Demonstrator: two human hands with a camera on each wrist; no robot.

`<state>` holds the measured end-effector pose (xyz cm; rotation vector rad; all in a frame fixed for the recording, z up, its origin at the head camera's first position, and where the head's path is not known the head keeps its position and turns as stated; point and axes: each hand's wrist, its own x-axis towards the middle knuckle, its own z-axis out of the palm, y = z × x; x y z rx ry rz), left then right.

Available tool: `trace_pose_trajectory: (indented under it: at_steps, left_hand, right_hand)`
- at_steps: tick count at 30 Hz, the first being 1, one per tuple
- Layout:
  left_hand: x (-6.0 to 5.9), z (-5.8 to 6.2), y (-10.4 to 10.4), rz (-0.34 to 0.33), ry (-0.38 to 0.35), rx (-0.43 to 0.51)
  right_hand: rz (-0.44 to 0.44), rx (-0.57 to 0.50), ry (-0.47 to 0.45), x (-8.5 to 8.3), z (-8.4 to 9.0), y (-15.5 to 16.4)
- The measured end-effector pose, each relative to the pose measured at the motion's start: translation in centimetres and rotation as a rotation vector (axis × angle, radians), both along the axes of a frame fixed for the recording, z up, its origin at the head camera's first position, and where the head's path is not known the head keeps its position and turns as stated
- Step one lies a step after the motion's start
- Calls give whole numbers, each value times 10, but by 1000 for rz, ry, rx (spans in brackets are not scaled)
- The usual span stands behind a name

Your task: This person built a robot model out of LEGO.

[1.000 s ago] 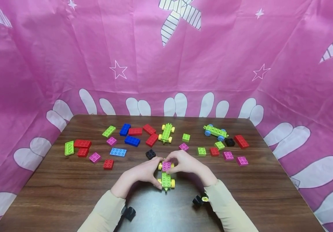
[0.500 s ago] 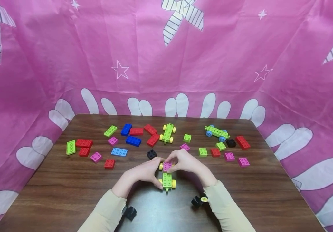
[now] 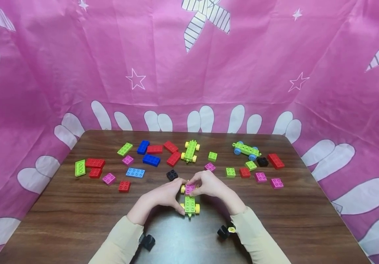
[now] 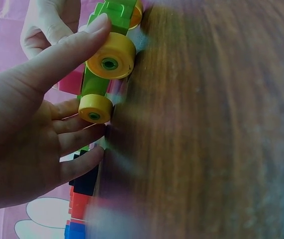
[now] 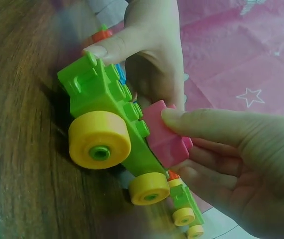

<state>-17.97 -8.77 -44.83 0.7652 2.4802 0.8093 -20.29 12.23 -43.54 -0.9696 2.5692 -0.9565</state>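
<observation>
- A green wheeled base [image 3: 190, 205] with yellow wheels is held on the counter [image 3: 61, 216], near the middle of the near edge, between both hands.
- The left hand [image 3: 163, 196] is set against the left flank of the base; its thumb is laid along the near wheel and its fingers [image 4: 77, 139] are loosely curved beside the far wheel, so the base is steadied rather than clasped tightly.
- The right hand [image 3: 210, 185] is closed around a pink brick [image 3: 189, 189]: in the right wrist view the brick [image 5: 164, 134] is pinched by thumb and fingers [image 5: 216, 124] and is seated on the studs at the far end of the base [image 5: 112, 109].
- A black brick [image 3: 172, 175] is seen just beyond the left hand's fingertips.
- A second green base with yellow wheels [image 3: 190, 150] is placed toward the far edge, with red and blue bricks just to its left.
- A green base with blue wheels [image 3: 246, 150] is found near the far right corner.
- Loose green, red, pink and blue bricks are scattered across the far half of the counter, well apart from the hands.
</observation>
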Motion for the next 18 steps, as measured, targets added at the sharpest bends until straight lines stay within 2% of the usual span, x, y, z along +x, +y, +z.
trace_pose_trajectory:
  at_steps: [18]
  left_hand:
    - [-2, -2, 0, 7, 7, -2]
  right_hand:
    - [-29, 24, -49, 1, 5, -4]
